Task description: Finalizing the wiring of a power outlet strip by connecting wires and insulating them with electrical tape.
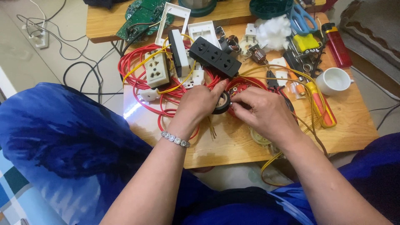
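The left hand point(201, 104) is closed round a black tape roll point(221, 104), gripping it from the left with the roll's hole facing roughly toward the camera. The right hand point(266, 112) sits just right of the roll, fingers curled and pinched at its edge; what they pinch is too small to tell. Both hands meet over the middle of the desk point(225, 146), the left one nearer the roll. Red wire point(137, 79) coils left and behind, a black socket strip point(215, 56) lies just beyond, tools crowd the right. Bare desk lies nearer the person.
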